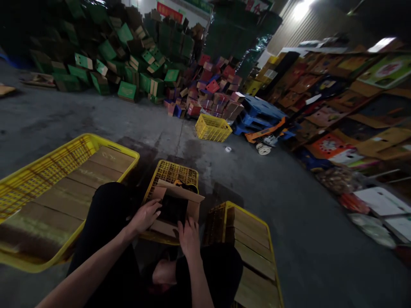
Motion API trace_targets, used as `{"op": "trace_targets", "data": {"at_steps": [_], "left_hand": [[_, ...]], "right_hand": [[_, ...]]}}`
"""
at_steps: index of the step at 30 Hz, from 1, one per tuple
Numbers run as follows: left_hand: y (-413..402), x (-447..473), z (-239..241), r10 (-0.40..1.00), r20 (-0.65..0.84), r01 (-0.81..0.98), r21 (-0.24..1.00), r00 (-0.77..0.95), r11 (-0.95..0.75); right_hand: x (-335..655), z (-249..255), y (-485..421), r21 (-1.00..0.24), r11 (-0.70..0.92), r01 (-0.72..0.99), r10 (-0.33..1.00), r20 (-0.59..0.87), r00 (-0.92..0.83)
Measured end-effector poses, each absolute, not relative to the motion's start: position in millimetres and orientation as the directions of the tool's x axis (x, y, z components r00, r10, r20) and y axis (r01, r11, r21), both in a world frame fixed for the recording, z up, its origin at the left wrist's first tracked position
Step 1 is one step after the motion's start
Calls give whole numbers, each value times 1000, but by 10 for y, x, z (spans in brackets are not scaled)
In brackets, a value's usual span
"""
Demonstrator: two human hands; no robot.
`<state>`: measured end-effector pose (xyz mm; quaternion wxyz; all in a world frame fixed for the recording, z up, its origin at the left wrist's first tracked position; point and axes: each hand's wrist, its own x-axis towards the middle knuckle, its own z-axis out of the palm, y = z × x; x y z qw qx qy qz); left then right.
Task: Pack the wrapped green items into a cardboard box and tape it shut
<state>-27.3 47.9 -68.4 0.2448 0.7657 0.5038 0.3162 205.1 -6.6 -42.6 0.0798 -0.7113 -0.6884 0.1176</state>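
An opened cardboard box [194,209] with its flaps spread rests on a yellow crate [175,171] between my knees. Its inside is dark, and I cannot make out any contents. My left hand [146,217] grips the box at its left flap, fingertips by the inner edge. At the near right corner, my right hand [190,236] has its fingers closed over the cardboard edge, the thumb toward the opening. Just behind the box lies a small orange and black item [186,185], partly hidden by the far flap.
A long yellow crate [86,137] holding flat-topped cardboard boxes stands to my left; another yellow crate [268,233] with similar boxes is at my right. Farther off are a yellow basket [213,128], an orange pallet jack [266,132], blue pallets [260,109] and heaped green boxes [127,90].
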Motion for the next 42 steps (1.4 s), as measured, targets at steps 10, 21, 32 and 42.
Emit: {"op": "trace_targets", "data": {"at_steps": [10, 21, 32, 42], "left_hand": [[481, -254, -756, 934, 219, 633, 688, 284, -354], [464, -254, -828, 935, 164, 675, 655, 313, -341], [472, -221, -882, 940, 86, 693, 654, 331, -303], [471, -194, -842, 915, 78, 738, 566, 396, -368]], "right_hand": [[2047, -287, 45, -254, -14, 967, 993, -114, -15], [2027, -365, 2, -177, -51, 983, 990, -142, 26], [2037, -422, -20, -161, -15, 987, 993, -118, -4], [2020, -377, -23, -156, -29, 987, 991, -132, 8]]}}
